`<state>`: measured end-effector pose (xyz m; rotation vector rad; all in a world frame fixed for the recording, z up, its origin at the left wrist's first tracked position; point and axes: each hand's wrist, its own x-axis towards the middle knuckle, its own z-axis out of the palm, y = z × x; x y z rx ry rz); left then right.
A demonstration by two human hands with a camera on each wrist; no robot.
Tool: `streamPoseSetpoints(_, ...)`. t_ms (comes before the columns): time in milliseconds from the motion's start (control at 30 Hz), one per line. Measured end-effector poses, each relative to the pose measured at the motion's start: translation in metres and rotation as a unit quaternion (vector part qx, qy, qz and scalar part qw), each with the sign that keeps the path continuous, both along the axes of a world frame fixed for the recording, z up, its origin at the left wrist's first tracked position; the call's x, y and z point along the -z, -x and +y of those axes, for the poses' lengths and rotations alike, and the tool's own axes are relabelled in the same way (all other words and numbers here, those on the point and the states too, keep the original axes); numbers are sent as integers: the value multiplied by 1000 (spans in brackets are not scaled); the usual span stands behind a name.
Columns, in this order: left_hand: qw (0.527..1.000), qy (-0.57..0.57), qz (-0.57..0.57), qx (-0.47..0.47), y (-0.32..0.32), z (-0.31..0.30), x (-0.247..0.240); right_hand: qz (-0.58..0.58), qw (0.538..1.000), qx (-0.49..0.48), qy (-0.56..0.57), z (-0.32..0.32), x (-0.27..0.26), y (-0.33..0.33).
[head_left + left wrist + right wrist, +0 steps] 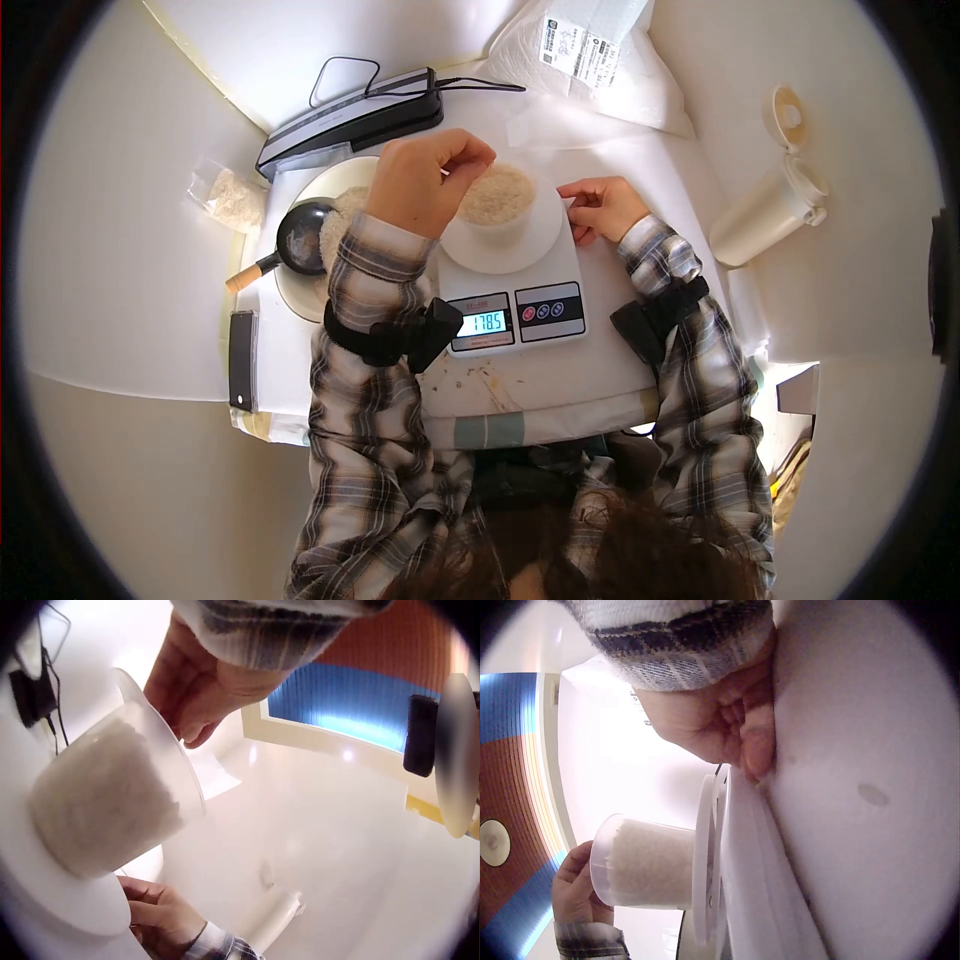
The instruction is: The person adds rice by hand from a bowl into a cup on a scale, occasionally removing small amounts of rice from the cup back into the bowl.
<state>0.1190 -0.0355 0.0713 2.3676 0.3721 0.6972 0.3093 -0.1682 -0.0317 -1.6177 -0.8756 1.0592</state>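
A clear plastic cup [112,795] of rice [497,196] stands on the round plate [500,262] of a white digital kitchen scale [550,272], whose display [487,322] reads 178.5. My left hand [425,180] is over the cup's rim, thumb and fingertips drawn together at its far left side. No grains show between those fingertips, which the rim partly hides in the left wrist view. My right hand [608,208] rests beside the scale's right edge with fingers loosely curled and nothing in them, as the right hand [731,727] also shows in the right wrist view.
A bowl [292,290] of rice with a black, wooden-handled scoop [302,238] is left of the scale, partly behind my left arm. Around the back stand a vacuum-sealer-like machine [350,120] with a cable and a large white bag [600,75]. A cream flask [770,210] is at right.
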Motion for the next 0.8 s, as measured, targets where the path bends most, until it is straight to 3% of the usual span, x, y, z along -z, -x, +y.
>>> streamPoseSetpoints(300,997,-30,48,53,2,7,-2,19,1000,4,-11,-1,2,-1)
streamPoseSetpoints(467,994,87,34,51,2,5,0,6,1000,-7,-6,-1,-1,0)
streamPoseSetpoints(800,996,59,26,55,3,7,-1,10,1000,0,-2,0,-1,1)
